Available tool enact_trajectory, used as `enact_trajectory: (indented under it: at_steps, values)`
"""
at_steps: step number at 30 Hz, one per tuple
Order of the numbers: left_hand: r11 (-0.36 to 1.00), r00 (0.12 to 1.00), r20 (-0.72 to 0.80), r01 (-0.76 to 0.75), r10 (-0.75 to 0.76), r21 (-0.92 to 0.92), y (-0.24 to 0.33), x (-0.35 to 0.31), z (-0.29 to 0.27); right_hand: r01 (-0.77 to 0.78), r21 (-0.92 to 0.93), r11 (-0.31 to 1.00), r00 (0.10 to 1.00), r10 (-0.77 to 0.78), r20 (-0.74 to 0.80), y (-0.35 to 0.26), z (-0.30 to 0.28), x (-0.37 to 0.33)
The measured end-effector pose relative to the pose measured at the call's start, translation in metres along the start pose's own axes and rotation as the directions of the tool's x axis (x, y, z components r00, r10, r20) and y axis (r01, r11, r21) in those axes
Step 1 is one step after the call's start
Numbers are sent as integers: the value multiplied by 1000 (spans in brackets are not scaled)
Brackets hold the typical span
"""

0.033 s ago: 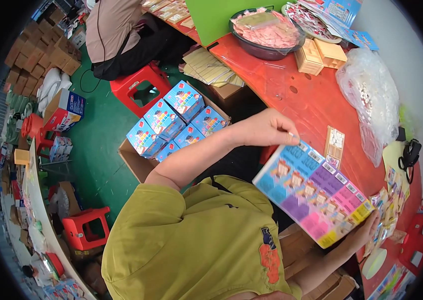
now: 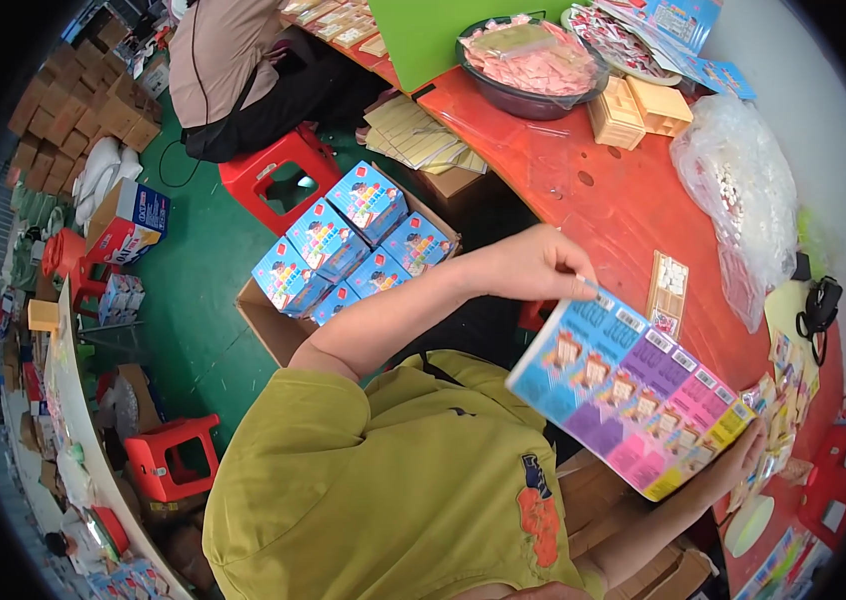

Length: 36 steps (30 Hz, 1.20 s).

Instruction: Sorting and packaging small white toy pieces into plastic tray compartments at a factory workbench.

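Note:
A printed sheet of packaging [image 2: 633, 390], banded in blue, purple, pink and yellow with barcodes along one edge, is held up over the table's near edge. My left hand [image 2: 541, 265] pinches its upper left corner between thumb and fingers. At the yellow end, my right hand [image 2: 743, 455] grips the lower right edge, its fingers partly hidden by the sheet. Just beyond the sheet, a small wooden tray [image 2: 668, 290] with white pieces lies on the red table [image 2: 603, 200].
Blue printed boxes [image 2: 368, 200] fill an open carton at my left. A dark basin [image 2: 533, 95] of pink packets, light wooden boxes [image 2: 618, 115] and a clear bag [image 2: 738, 200] of white pieces are on the table. Someone sits on a red stool [image 2: 283, 175].
The sheet has shifted slightly to the right and its angle has changed a little. My left hand has come down slightly with its corner.

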State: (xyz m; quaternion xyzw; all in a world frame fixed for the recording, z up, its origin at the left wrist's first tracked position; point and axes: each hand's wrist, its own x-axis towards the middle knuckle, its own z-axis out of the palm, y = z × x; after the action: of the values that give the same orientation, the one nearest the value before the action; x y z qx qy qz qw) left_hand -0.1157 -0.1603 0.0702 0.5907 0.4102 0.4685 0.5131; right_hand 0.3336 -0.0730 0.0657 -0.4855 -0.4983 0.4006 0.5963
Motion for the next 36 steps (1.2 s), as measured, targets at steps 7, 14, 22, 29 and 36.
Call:
enact_trajectory:
  at_steps: [7, 14, 22, 29, 36]
  values:
    - [896, 916, 359, 1, -179, 443, -14, 9, 30, 597, -499, 628, 801, -500, 329, -42, -11, 46]
    - [963, 929, 370, -120, 23, 243, 0, 44, 74, 823, -403, 400, 567, -616, 547, -114, 15, 86]
    - [987, 894, 420, -161, 154, -19, -24, 69, 136, 771, -635, 50, 585, -450, 674, -144, 44, 115]
    - [836, 958, 261, 236, -116, -496, -48, 144, 219, 744, -541, -391, 390, -404, 827, -159, 102, 137]
    - [777, 933, 91, 343, -349, -528, -58, 256, 232, 826, -556, -91, 389, -621, 680, -104, 82, 130]
